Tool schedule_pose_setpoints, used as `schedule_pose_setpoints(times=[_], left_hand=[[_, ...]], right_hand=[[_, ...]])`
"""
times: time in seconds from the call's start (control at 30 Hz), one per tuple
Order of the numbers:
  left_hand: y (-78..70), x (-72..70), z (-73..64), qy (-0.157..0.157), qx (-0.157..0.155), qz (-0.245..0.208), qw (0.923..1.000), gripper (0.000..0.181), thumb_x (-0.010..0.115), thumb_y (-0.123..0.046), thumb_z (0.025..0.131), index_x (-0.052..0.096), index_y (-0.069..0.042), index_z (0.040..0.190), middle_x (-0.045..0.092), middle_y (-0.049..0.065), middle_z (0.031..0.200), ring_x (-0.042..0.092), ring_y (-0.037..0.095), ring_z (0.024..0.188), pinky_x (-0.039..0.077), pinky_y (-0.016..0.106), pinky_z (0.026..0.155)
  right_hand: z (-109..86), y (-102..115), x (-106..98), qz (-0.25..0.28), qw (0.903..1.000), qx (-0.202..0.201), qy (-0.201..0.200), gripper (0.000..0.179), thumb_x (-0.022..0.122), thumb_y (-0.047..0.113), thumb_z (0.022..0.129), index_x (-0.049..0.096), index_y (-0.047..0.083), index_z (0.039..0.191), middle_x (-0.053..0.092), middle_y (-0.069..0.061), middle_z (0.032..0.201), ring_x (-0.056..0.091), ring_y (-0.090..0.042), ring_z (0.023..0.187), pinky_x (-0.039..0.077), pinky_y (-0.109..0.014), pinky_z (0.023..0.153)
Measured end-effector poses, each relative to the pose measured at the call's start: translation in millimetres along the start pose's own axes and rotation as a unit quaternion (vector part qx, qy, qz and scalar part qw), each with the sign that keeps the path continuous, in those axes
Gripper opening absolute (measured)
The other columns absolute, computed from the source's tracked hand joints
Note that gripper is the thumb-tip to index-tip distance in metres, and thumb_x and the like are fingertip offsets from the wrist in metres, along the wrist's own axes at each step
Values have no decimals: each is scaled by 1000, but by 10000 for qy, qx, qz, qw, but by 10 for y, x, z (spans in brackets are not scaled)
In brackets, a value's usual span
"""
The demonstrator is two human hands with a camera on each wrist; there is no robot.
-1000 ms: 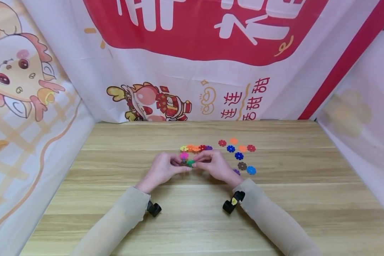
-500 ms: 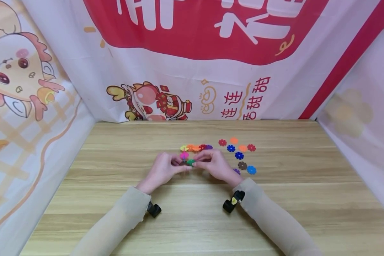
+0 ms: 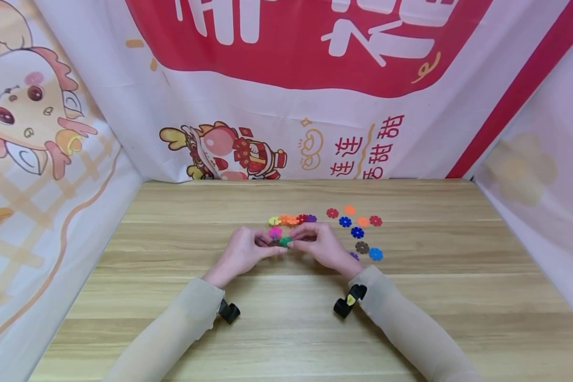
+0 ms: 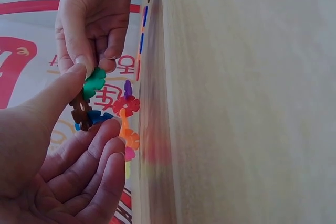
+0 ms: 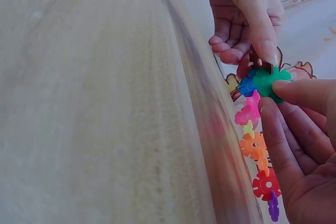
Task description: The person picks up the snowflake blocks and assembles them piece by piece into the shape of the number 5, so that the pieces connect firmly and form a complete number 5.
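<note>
My left hand (image 3: 243, 250) pinches a brown snowflake disc (image 4: 81, 109) between thumb and fingers. A green snowflake disc (image 5: 272, 83) sits at the brown one's edge, pinched by the thumb and fingers of my right hand (image 3: 322, 246). Beside the brown disc is a blue disc (image 5: 247, 84), near the left fingertips. From there a joined chain of slotted discs runs on: pink (image 5: 248, 109), yellow (image 3: 274, 220), orange (image 5: 253, 145), red (image 5: 266, 183) and purple (image 5: 273, 207). In the head view the fingers hide much of the brown and blue discs.
Loose snowflake discs lie on the wooden table (image 3: 286, 329) to the right: two red, two orange, two dark blue (image 3: 357, 232), a brown (image 3: 362, 248), a light blue (image 3: 375, 254) and a purple partly behind the right wrist. Printed cloth (image 3: 286, 132) stands along the table's back and sides.
Both hands stay in nearly the same place, still holding the brown and green discs together. The green disc shifts only very slightly; the loose discs have not moved.
</note>
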State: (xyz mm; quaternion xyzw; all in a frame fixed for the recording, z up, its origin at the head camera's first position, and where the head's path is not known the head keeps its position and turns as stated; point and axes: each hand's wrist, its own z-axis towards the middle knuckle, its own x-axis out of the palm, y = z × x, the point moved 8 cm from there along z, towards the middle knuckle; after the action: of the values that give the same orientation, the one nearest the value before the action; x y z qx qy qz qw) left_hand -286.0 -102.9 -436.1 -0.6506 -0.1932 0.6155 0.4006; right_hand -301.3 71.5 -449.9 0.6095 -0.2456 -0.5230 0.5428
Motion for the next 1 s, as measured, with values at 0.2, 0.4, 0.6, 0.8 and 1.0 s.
schedule_pose_setpoints(times=[0.2,0.4,0.6,0.8,1.0], left_hand=[[10,-1,-3,-15,-55,43,10000,27,89,-36,80,78,-13,87,71,-8,77,66,10,69,56,29,63],[50,-4,-6,-23,-142,9,9999,27,89,-36,80,77,-13,88,71,-8,78,66,11,70,56,30,64],[61,-1,-9,0,-164,-12,9999,29,89,-38,80,77,-13,88,70,-7,79,66,11,70,56,31,64],[72,-2,-12,-47,-304,-87,9995,30,91,-36,77,77,-13,89,71,-5,81,65,13,71,56,30,66],[77,6,-8,-46,-326,-88,9994,29,91,-33,77,77,-12,90,71,-4,82,66,12,71,56,29,66]], right_hand=[[-14,-11,-12,44,9999,114,20,18,80,6,88,76,8,106,75,-3,98,70,-18,89,59,-32,80],[-16,-42,-11,119,9998,129,55,19,80,4,88,76,9,106,75,0,97,71,-19,89,59,-34,80],[-29,-4,-7,117,9997,111,194,23,80,5,88,76,6,110,74,-3,100,69,-22,91,59,-35,80],[-21,-90,-20,138,9993,278,199,15,80,8,89,77,13,103,73,-1,98,68,-22,89,58,-36,79],[-24,-122,-44,351,9977,569,118,14,79,9,90,74,12,102,73,-4,98,68,-23,90,57,-37,81]])
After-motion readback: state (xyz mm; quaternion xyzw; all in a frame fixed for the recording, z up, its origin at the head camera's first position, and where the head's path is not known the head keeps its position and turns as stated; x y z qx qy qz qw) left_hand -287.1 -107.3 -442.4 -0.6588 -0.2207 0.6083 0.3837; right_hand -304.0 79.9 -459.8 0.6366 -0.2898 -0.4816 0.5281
